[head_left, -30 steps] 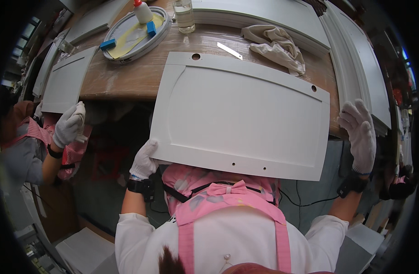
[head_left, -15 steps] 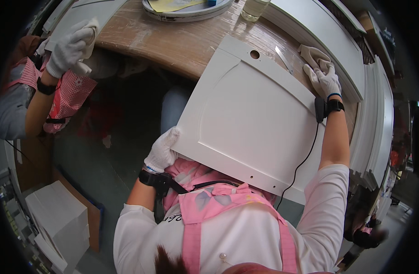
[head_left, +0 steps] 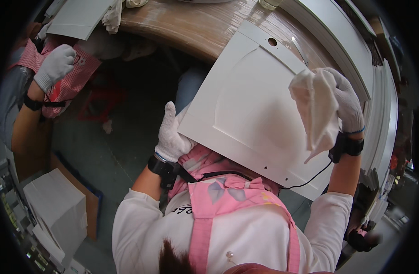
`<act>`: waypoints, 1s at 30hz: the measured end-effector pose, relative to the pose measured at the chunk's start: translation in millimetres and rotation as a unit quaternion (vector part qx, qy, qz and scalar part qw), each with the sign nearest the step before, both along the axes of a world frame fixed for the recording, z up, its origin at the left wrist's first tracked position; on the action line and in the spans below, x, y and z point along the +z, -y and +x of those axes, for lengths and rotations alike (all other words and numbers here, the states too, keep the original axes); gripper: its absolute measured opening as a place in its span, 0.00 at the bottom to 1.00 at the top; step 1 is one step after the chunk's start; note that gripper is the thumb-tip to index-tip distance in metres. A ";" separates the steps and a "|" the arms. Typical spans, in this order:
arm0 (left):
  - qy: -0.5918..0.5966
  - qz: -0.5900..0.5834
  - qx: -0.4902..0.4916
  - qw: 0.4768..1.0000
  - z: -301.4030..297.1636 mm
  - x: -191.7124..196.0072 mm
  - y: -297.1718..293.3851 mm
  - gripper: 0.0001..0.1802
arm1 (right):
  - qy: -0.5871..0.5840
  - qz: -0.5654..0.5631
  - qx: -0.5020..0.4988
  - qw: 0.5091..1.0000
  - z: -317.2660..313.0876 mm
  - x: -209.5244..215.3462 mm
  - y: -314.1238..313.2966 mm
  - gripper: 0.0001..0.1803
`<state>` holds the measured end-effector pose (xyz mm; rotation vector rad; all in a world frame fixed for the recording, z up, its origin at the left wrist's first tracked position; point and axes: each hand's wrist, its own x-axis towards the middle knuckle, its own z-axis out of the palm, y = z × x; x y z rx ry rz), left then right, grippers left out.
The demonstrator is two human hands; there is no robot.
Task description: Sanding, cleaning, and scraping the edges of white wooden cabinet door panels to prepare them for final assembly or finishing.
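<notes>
Head view: one person at a wooden table [head_left: 195,27], both hands gloved.
Panel: white cabinet door panel [head_left: 246,105] — far corner resting on the table, near edge against the person's apron.
Left hand [head_left: 171,134]: fingers closed around the panel's left edge, steadying it.
Right hand [head_left: 344,102]: closed on a white cloth [head_left: 316,109] — held up just above the panel's right side.
Bystander: another gloved hand [head_left: 54,66], far left, well apart.
</notes>
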<state>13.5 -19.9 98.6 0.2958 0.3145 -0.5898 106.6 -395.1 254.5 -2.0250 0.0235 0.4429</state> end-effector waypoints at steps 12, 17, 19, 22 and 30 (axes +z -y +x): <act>-0.013 -0.014 0.041 0.999 2.5 10.3 5.3 0.50 | 0.237 -0.115 0.456 0.850 -102.2 -76.0 -173.5 0.12; -0.009 -0.044 0.023 0.999 2.7 6.0 -0.1 0.50 | -0.115 0.024 0.138 0.983 -56.6 -40.7 -66.8 0.16; -0.007 -0.031 0.015 0.999 3.7 4.6 1.2 0.49 | 0.007 -0.083 -0.018 0.996 -23.8 -50.4 -41.4 0.16; -0.009 -0.021 0.009 1.000 6.9 4.9 3.3 0.47 | 0.239 -0.368 -0.013 0.899 -16.6 -72.7 -74.8 0.24; -0.002 -0.002 0.082 0.997 2.4 12.5 8.0 0.46 | 0.362 -0.348 0.180 0.846 -54.8 -100.5 -137.7 0.10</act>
